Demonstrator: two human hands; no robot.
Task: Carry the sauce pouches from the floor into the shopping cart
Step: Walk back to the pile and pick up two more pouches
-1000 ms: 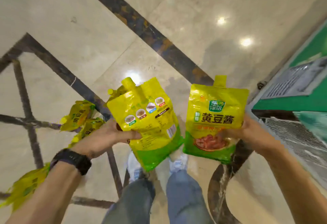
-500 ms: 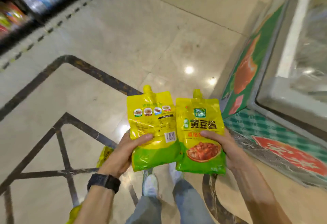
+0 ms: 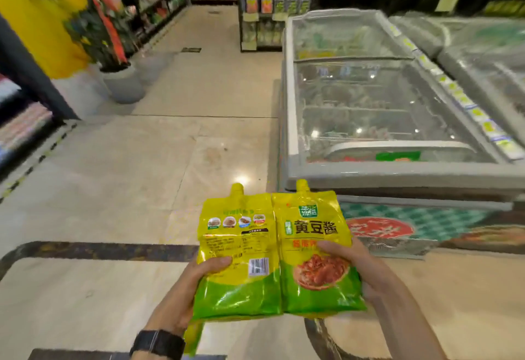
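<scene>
Two yellow-and-green sauce pouches with spouts stand upright side by side in front of me. My left hand (image 3: 181,300) grips the left pouch (image 3: 238,249), which shows its back with a barcode. My right hand (image 3: 360,268) grips the right pouch (image 3: 312,243), which shows its printed front. The edge of another yellow pouch (image 3: 193,337) peeks out below my left hand. No shopping cart is in view.
A glass-topped chest freezer (image 3: 369,98) stands close on the right, with a second one (image 3: 483,53) beyond it. Store shelves (image 3: 264,18) line the back and left. A grey planter (image 3: 122,84) sits at left. Open tiled floor (image 3: 170,161) stretches ahead.
The view has lifted from the floor to the aisle. Both pouches came together and now sit side by side. The pouches lying on the floor have dropped out of view.
</scene>
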